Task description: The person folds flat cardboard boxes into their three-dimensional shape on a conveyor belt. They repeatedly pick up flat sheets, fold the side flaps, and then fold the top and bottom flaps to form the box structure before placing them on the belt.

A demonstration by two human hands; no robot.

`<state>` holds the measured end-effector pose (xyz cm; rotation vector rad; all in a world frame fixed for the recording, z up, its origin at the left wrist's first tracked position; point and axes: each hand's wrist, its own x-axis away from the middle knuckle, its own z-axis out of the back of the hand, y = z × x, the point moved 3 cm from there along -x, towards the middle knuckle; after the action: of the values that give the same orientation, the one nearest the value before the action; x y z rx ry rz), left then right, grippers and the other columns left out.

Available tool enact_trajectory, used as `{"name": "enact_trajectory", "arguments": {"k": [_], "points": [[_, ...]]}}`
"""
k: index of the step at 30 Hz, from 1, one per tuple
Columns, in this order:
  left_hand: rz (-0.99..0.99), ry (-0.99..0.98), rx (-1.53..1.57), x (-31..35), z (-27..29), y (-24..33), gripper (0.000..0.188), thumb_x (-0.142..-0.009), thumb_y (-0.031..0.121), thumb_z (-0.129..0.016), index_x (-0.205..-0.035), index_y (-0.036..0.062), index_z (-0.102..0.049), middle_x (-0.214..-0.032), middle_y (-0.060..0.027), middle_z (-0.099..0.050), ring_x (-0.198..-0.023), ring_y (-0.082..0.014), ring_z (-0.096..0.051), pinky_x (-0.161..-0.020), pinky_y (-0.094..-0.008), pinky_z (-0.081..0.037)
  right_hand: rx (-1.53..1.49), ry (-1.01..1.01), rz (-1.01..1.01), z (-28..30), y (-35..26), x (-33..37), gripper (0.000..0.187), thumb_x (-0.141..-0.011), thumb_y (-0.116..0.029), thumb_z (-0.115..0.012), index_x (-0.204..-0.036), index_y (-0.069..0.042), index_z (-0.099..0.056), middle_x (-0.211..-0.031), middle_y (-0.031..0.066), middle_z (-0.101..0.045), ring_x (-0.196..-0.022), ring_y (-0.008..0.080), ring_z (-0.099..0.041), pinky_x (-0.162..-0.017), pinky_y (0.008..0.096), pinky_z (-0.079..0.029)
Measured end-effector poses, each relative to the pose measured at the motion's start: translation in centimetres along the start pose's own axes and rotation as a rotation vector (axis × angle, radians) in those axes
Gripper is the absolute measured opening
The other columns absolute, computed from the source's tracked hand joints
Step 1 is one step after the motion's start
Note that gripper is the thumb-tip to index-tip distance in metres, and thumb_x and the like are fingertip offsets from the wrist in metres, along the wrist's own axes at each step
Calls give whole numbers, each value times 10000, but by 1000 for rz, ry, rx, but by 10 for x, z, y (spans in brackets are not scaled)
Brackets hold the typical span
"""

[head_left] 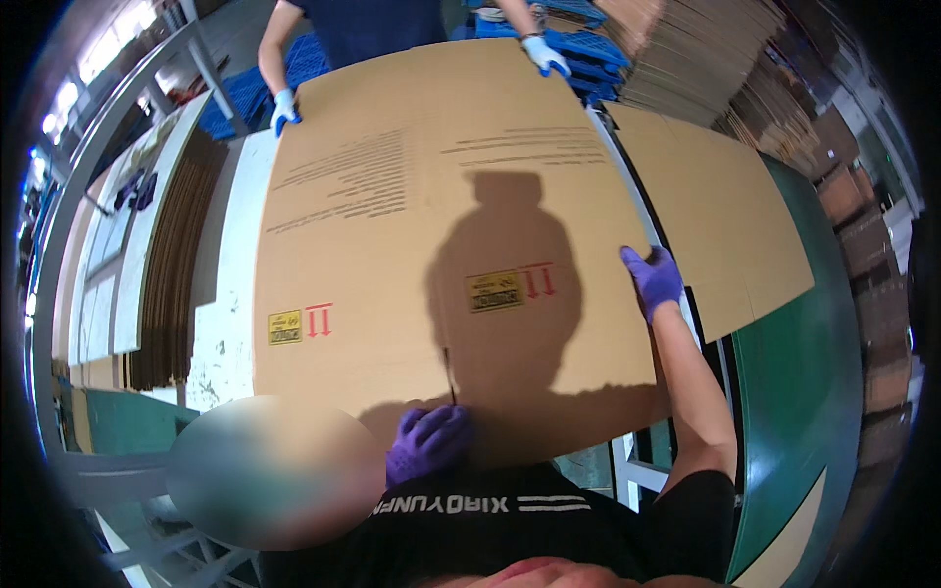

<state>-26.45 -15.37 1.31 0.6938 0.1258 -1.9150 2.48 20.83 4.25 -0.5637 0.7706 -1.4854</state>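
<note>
A large flat brown cardboard sheet lies before me, printed with text lines, yellow labels and red arrows. My left hand, in a purple glove, is closed at its near edge, next to a narrow slot; part of the hand is hidden. At the right edge, my right hand, also purple-gloved, grips the sheet with the thumb side on top. Across from me a co-worker holds the far end, one white-and-blue gloved hand at the far left corner and the other gloved hand at the far right.
Left of the sheet is a white surface beside a stack of cardboard. Another cardboard sheet rests on a green table at right. Blue pallets and tall cardboard stacks stand behind. A blurred oval hides the lower left.
</note>
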Motion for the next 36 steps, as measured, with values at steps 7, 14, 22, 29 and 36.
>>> {"name": "enact_trajectory", "arguments": {"k": [7,14,22,29,36], "points": [[282,-472,28,-22,13,17,507,-715,199,-658,-1196,59,-580,-1271,-177,-543,-1224,-353,-483,-1019,-448,-377,-589,-586,-11,39,3,-5,365,-855,-117,-626,-1189,19,-573,-1059,76,-642,-954,155,-593,-837,289,-471],[347,-493,-117,-33,29,48,621,-701,234,-692,-1239,-15,-506,-1309,-225,-497,-1261,-388,-445,-1085,-443,-340,43,298,194,131,336,-107,458,-835,-117,-671,-1247,19,-524,-1162,148,-614,-1028,256,-593,-890,369,-479],[557,-446,-104,-18,23,57,626,-723,266,-730,-1261,20,-524,-1364,-185,-476,-1305,-334,-417,-1096,-420,-340,1393,99,-57,163,506,-92,520,-963,-227,-380,-1465,-181,-256,-1493,79,-324,-1313,296,-399,-1019,399,-384],[597,-432,-115,-19,19,67,607,-733,246,-737,-1266,43,-527,-1377,-178,-469,-1290,-342,-435,-1072,-420,-374,897,-82,407,194,461,-94,684,-749,-51,-583,-1395,4,-365,-1406,195,-427,-1294,370,-404,-1085,386,-328],[543,-367,-54,-25,13,52,609,-734,215,-720,-1284,45,-522,-1364,-181,-484,-1289,-340,-436,-1073,-411,-372,345,363,421,331,243,7,316,-912,-213,-565,-1129,14,-531,-1093,158,-576,-1007,293,-531,-856,394,-405]]}}
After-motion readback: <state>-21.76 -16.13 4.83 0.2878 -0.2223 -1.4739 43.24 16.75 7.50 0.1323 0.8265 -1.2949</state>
